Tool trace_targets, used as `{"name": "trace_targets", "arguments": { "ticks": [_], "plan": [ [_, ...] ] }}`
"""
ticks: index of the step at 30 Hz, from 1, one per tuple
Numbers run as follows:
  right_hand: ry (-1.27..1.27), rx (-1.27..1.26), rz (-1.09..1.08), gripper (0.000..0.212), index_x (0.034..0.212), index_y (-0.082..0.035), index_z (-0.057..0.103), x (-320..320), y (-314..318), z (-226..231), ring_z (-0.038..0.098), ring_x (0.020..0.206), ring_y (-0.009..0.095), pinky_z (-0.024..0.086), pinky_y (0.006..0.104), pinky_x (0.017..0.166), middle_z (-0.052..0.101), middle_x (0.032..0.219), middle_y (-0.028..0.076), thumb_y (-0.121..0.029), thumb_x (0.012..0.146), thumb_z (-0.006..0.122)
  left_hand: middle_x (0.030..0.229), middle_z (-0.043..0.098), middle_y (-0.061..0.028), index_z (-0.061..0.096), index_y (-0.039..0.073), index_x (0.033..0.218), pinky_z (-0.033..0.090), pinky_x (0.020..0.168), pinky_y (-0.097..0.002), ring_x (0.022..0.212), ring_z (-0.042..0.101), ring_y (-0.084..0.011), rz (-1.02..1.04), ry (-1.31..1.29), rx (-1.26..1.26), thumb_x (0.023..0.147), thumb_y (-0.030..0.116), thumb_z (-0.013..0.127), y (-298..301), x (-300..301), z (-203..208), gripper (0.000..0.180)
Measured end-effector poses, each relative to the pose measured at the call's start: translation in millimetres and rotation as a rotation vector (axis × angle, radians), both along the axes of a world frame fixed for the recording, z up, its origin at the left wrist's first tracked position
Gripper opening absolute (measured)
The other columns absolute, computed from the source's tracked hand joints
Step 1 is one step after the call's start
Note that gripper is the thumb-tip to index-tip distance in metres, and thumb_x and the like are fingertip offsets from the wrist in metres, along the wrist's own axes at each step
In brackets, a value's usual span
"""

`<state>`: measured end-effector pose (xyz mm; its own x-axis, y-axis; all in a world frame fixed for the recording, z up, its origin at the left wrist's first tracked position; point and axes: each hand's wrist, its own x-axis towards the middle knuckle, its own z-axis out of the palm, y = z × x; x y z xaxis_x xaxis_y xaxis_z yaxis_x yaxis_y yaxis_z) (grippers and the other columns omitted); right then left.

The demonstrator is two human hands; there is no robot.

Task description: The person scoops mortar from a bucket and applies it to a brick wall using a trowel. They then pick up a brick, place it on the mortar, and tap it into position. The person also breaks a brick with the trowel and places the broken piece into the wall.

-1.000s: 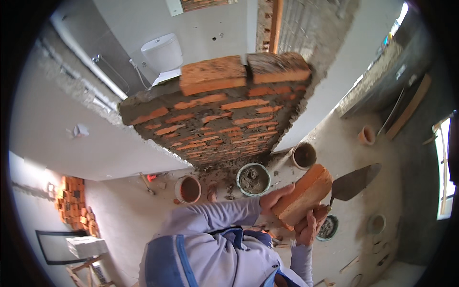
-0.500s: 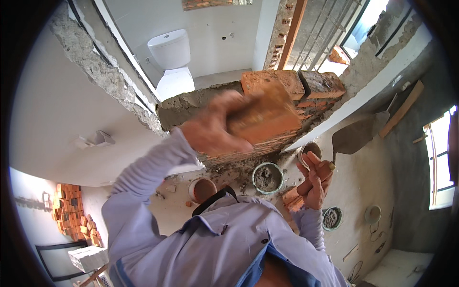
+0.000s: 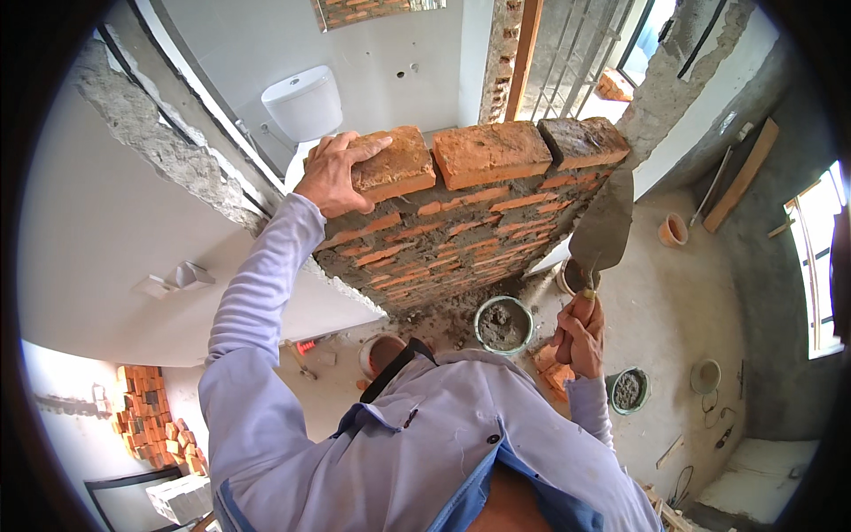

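Our left hand (image 3: 330,176) clamps the end brick (image 3: 391,163) on top of the brick wall (image 3: 461,222) while our right hand (image 3: 578,332) grips the trowel (image 3: 601,226) beside it; uneven pressing could tilt it off level.

The person wears a pale lavender-blue long-sleeved shirt (image 3: 417,452) with dark buttons down the front and a dark collar edge; it hangs open low down over a blue lining. Both hands are bare, no gloves.

Bare concrete floor (image 3: 683,293), white toilet (image 3: 306,102), bright window (image 3: 820,266) at right
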<state>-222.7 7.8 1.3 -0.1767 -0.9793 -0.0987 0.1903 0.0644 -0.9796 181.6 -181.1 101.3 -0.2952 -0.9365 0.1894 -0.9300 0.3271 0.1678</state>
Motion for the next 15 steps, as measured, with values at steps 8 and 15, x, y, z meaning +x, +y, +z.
{"name": "trace_targets", "arguments": {
  "ticks": [8, 15],
  "plan": [
    [0.036, 0.1, 0.058, 0.024, 0.101, -0.003, 0.047, -1.5, 2.3, 5.2, 0.05, 0.047, 0.012, 0.044, 0.0248, 0.042, 0.052, 0.074, 0.004, -0.001, 0.081, 0.06, 0.134, 0.048, -0.0139, 0.051, 0.034, 0.143, 0.034, 0.113, -0.0449, 0.126, 0.044, -0.0358, 0.008, 0.035, 0.08, 0.045, 0.023, 0.083, -5.6, 5.1, -17.2, 0.103],
    [0.112, 0.078, 0.18, 0.037, 0.117, 0.0, 0.046, 19.5, -19.0, 21.9, 0.052, 0.053, 0.011, 0.042, 0.0249, 0.043, 0.055, 0.077, 0.005, -0.001, 0.083, 0.061, 0.138, 0.045, -0.0168, 0.049, 0.037, 0.144, 0.035, 0.112, -0.0458, 0.125, 0.045, -0.0364, -0.015, -0.046, 0.059, 0.047, 0.025, 0.083, -5.8, 8.4, -24.6, 0.103]
  ]
}}
